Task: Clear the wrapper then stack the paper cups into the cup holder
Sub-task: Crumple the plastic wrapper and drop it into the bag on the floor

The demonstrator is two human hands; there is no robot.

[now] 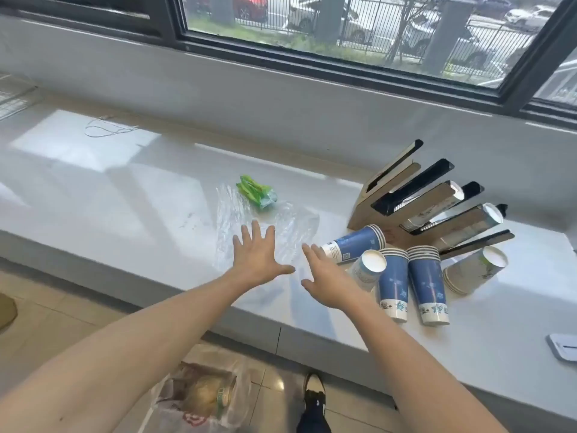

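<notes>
A clear plastic wrapper point(237, 214) with a bunched green end point(254, 192) lies flat on the white sill. My left hand point(257, 257) hovers over its near part, fingers spread and straight. My right hand point(327, 281) is open beside it, just left of the cups. Stacks of blue paper cups point(394, 282) point(427, 285) point(354, 245) lie on their sides, along with white cup stacks point(368, 268) point(471, 271). The wooden cup holder point(437, 207) with slanted slots stands behind them; two of its slots hold white cups.
A thin looped cord point(106, 128) lies far left on the sill. A white device point(563, 346) sits at the right edge. On the floor below are a plastic bag with contents point(199, 398) and a shoe point(313, 392). A window runs along the back.
</notes>
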